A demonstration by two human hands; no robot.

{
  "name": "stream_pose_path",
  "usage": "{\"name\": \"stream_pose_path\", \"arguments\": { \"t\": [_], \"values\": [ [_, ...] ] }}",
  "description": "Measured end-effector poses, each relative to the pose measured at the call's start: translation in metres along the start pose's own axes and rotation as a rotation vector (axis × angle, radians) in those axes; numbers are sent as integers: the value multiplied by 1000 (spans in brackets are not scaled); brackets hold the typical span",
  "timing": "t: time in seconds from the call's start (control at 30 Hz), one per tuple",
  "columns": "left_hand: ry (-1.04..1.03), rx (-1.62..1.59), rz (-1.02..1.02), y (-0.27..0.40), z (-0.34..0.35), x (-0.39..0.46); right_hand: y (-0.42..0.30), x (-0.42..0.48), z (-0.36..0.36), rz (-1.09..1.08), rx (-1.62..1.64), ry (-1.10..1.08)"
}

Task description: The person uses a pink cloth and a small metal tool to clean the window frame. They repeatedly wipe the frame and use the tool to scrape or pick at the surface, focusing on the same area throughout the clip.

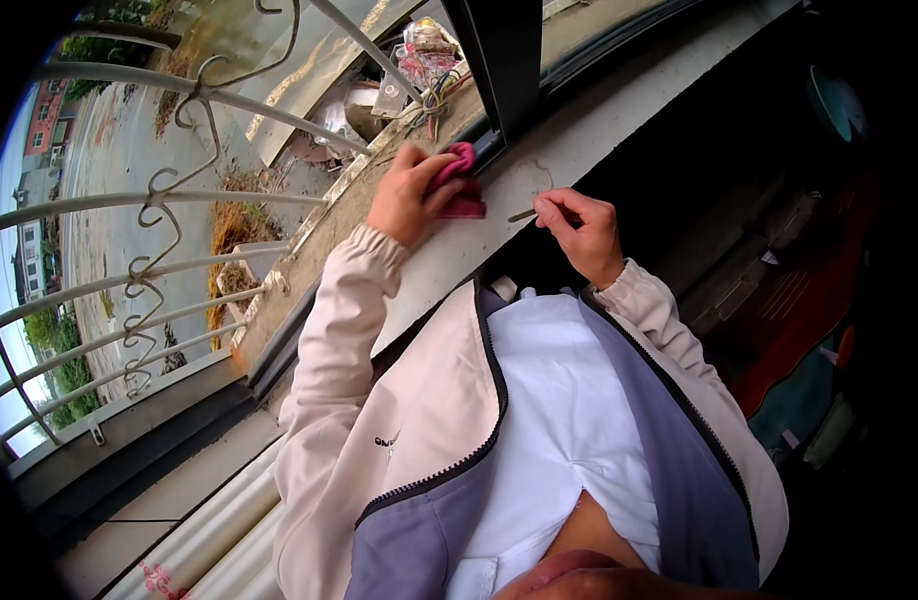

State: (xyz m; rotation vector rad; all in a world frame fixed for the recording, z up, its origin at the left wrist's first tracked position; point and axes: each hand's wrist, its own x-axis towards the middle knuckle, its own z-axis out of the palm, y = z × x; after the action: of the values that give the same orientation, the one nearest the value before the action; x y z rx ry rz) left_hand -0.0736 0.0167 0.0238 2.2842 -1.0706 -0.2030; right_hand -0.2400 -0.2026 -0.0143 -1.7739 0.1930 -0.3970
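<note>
My left hand (408, 193) grips a folded dark pink cloth (463, 204) at the sliding window's track. The cloth hangs over the inner edge of the dark window frame (496, 82), close to the pale windowsill (459, 244). To the right, my right hand (583, 231) pinches a short, thin, brownish stick-like piece (520, 216) between thumb and fingers. Its free end points left over the sill, towards the cloth. What this piece is made of cannot be told.
Outside the window opening stand white metal security bars (256, 199) with curled ironwork. Beyond them lie tied wires (433, 101) and a heap of plastic rubbish (425, 56). A pale curtain (211, 540) hangs at lower left. In the dark room at right is a reddish-brown surface (796, 300).
</note>
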Motion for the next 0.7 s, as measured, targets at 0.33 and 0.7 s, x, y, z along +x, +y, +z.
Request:
{"name": "stream_pose_path", "arguments": {
  "t": [0.33, 0.7],
  "values": [
    [-158, -19, 39, 5, 48, 49, 12, -16, -25, 135, -31, 152],
    [-362, 122, -9, -11, 45, 69, 8, -1, -7, 152, -22, 30]
  ]
}}
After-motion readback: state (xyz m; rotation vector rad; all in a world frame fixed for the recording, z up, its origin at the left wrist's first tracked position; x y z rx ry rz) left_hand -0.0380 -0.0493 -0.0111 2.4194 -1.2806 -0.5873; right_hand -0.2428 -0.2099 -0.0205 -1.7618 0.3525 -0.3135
